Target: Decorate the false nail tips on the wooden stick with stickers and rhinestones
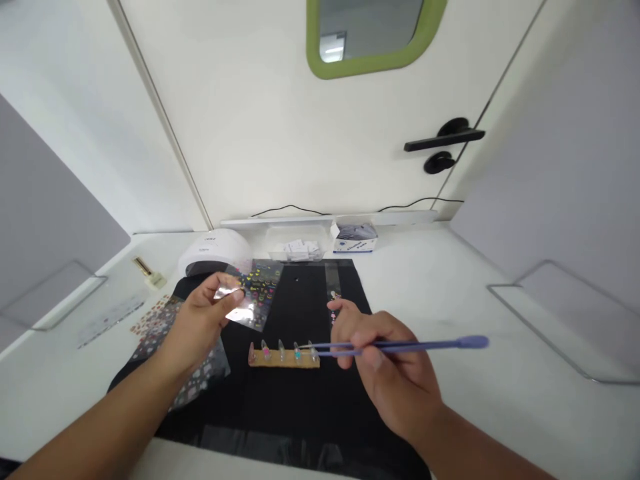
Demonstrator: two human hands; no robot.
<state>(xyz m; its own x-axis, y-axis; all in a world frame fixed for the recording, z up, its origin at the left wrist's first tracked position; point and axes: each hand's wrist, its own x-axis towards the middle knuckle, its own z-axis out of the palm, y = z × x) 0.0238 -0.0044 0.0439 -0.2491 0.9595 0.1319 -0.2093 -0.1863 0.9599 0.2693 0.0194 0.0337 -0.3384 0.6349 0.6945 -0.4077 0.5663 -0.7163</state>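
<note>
Where the black mat [280,413] lies on the white tabletop [415,267], I hold a clear plastic sheet of small yellow, pink and blue stickers [265,287] above its far left part, the film tilted and catching glare near its lower edge. My left hand [203,317] pinches that sheet by its left side, thumb against fingers. My right hand [393,367] is closed on a pair of slim purple tweezers [425,346], held nearly level, with their two arms slightly parted and pointing left. Their tips reach the right end of a flat tan strip [285,361] bearing five pointed nail tips [281,350], mostly clear; one carries a pink mark and another a teal one. I cannot tell whether the tweezers touch them. Beyond my right fingers lies a narrow transparent strip with pink decorations [333,287]. Patterned sticker sheets [200,377] lie partly under my left forearm. Farther back stand a white dome-shaped lamp [217,247], a clear tray of small white packets [303,250] and an open white-and-blue box of alcohol pads [355,241]. At far left is a small bottle with a gold cap [150,275].
</note>
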